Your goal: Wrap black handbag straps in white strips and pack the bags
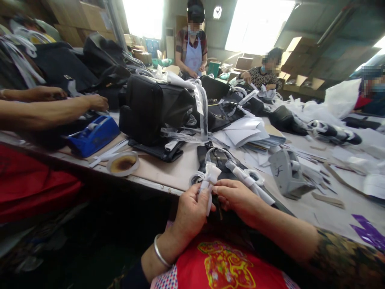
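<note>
My left hand [191,208] is closed round a white-wrapped bag strap [211,174], its thumb pressed along the wrapping. The wrapped end stands up above my fingers. Against the strap's right side, my right hand [237,196] is closed, thumb and forefinger pinched at the wrapping's edge; what lies between those fingertips is hidden. A black bag [219,157] lies on the table just beyond both hands, its handle covered in clear plastic. Another white-wrapped strap [254,182] slants across that bag beside my right hand.
A grey tape dispenser [287,172] stands to the right, a blue one [93,136] to the left near a co-worker's arms [54,106]. A round dish [122,163] sits by the table edge [162,188]. Black bags [144,108] and white papers [243,130] are piled beyond.
</note>
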A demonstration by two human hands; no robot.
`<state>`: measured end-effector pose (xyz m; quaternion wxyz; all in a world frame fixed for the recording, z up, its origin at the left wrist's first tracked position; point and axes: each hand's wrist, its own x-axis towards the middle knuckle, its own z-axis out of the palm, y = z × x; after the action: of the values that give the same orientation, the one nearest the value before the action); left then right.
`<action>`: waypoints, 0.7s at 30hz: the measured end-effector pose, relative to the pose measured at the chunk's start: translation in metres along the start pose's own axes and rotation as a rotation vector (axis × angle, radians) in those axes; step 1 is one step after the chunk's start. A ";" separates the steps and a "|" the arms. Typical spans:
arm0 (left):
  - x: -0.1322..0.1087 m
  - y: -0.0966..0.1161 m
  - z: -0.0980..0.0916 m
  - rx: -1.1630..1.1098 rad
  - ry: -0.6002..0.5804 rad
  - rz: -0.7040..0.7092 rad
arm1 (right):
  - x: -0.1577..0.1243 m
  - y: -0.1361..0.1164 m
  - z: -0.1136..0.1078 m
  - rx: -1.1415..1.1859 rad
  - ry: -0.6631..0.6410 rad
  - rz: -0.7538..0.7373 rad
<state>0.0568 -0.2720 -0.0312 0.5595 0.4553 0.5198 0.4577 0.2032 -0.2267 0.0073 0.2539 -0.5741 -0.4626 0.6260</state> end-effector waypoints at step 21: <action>-0.003 0.024 -0.017 0.956 0.233 0.405 | -0.043 0.006 -0.087 -0.766 0.568 -0.573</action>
<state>0.0389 -0.2710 -0.0080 0.1286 0.6969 0.6309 0.3159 0.2964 -0.2415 0.0302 0.3019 -0.6228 -0.7082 0.1394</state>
